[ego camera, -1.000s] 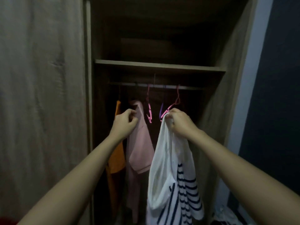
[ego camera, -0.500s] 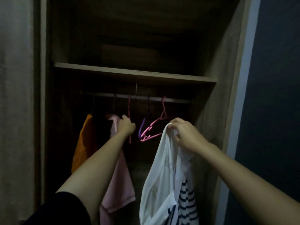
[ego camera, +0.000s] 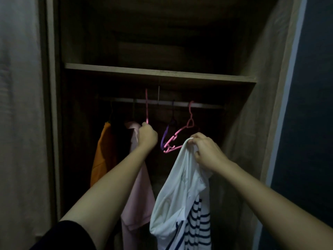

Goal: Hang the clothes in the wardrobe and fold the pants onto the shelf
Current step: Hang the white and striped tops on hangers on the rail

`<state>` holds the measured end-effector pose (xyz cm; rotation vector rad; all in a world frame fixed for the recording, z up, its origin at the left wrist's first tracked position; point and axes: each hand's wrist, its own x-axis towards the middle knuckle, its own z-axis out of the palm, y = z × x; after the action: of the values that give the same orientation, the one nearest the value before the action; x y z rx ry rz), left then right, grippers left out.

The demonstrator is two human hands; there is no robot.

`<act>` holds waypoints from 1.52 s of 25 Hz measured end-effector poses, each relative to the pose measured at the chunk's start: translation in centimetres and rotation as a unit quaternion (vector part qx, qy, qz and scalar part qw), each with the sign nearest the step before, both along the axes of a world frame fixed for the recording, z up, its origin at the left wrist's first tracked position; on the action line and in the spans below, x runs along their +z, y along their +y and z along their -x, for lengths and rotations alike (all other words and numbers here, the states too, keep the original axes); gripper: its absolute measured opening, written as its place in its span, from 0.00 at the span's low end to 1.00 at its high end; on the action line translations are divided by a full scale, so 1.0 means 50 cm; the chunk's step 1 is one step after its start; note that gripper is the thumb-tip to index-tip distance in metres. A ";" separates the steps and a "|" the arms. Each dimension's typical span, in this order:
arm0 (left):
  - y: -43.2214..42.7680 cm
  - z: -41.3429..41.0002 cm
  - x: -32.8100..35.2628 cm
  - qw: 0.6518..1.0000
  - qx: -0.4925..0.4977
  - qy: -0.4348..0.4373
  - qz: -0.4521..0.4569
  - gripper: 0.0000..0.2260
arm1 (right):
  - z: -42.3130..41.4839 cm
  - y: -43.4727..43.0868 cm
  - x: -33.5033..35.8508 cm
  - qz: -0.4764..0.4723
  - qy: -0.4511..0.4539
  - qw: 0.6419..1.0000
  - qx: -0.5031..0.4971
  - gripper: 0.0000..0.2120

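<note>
My right hand (ego camera: 207,152) grips the collar of a white shirt with navy stripes (ego camera: 182,201), which hangs in front of the open wardrobe. My left hand (ego camera: 146,136) is closed around the bottom of a pink hanger (ego camera: 146,107), whose hook stands above the metal rail (ego camera: 203,106). A pink shirt (ego camera: 138,186) and an orange garment (ego camera: 100,157) hang on the rail at the left. To the right, an empty purple hanger (ego camera: 166,132) and another empty pink hanger (ego camera: 180,136) dangle from the rail.
A wooden shelf (ego camera: 158,73) runs across the wardrobe above the rail, with a dark compartment over it. The wardrobe's left door (ego camera: 21,114) and right side panel (ego camera: 257,105) frame the opening. A dark wall (ego camera: 310,105) lies to the right.
My left hand has raised the pink hanger, so its hook now stands above the rail. My right hand and the striped shirt have stayed about where they were. The view came closer.
</note>
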<state>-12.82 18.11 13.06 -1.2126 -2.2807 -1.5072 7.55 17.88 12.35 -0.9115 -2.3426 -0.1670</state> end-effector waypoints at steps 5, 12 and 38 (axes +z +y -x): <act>-0.183 -0.001 -0.057 0.999 -0.029 -0.002 -0.042 0.12 | 0.030 -0.032 -0.050 0.046 -0.040 0.998 -0.010 0.20; -0.519 0.076 -0.131 0.995 -0.080 0.034 -0.050 0.09 | 0.040 -0.084 -0.097 0.097 -0.066 0.992 -0.055 0.21; -0.686 0.091 -0.257 0.916 0.041 0.330 -0.222 0.11 | 0.122 -0.398 0.034 -0.288 0.032 0.952 0.097 0.17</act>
<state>-17.36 -16.20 0.23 -1.2182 -1.4399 -1.2282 1.43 -2.04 14.06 -0.3899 -2.1223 -0.6853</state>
